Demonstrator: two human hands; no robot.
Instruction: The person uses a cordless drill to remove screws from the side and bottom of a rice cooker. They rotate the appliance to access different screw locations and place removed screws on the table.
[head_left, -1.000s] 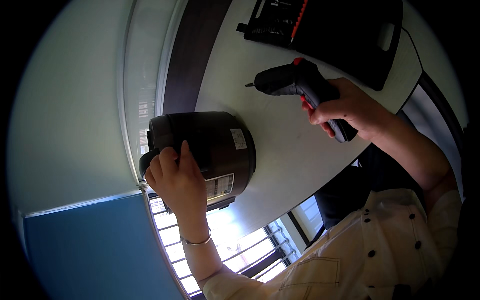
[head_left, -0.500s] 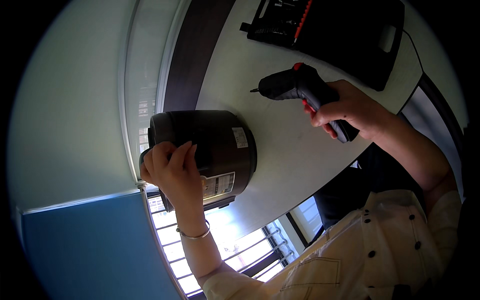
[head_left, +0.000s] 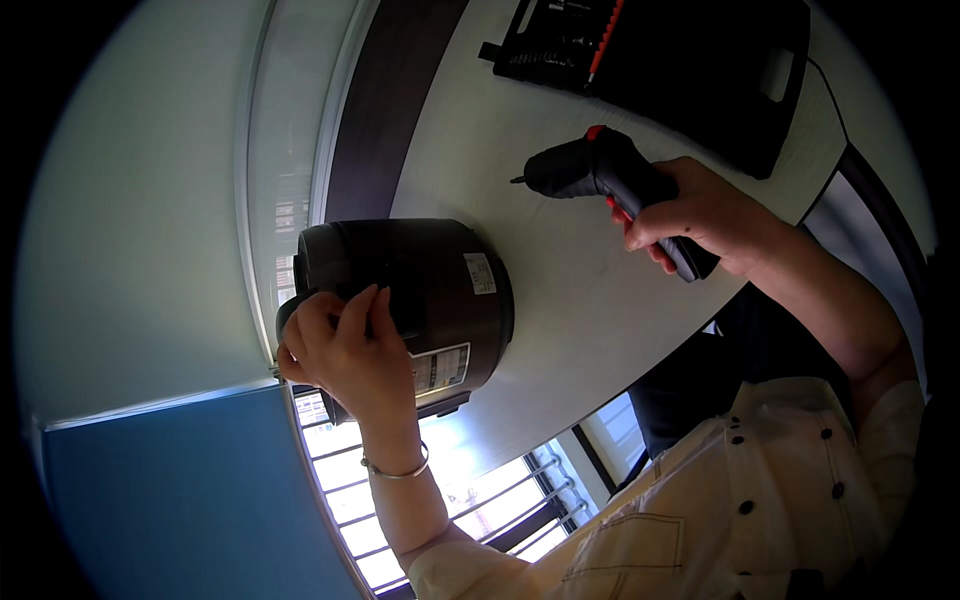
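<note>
The left hand (head_left: 345,350) has drawn its fingers closer together over the past second at the dark side of a brown cooker (head_left: 440,270), while the right hand (head_left: 705,215) has eased an electric screwdriver (head_left: 630,182) slightly away. The change suggests that work at this instant rests with the left hand, the tool being held in reserve.

The left fingers are bent and bunched, their tips near one another over the cooker's black part; shadow and the hand's own back hide whether they clamp a handle or merely touch it. The right hand is wrapped firmly around the tool's black grip, a finger by the red trigger. The thin bit (head_left: 518,180) points left, apart from the cooker and touching nothing.

The cooker sits on a pale table (head_left: 570,300), left of the tool, a small white sticker (head_left: 480,274) on its side and a larger printed label (head_left: 441,370) just beyond the left wrist. A metal bracelet (head_left: 408,474) circles that wrist.

Farther out, near the top of the view, an open black tool case (head_left: 690,80) lies on the table, a red strip (head_left: 606,40) running along its row of small parts. A dark cord (head_left: 835,100) trails beside it. Below, a barred window (head_left: 480,505) lets in bright light near the person's pale buttoned shirt (head_left: 700,480); a blue panel (head_left: 180,490) fills the lower left.
</note>
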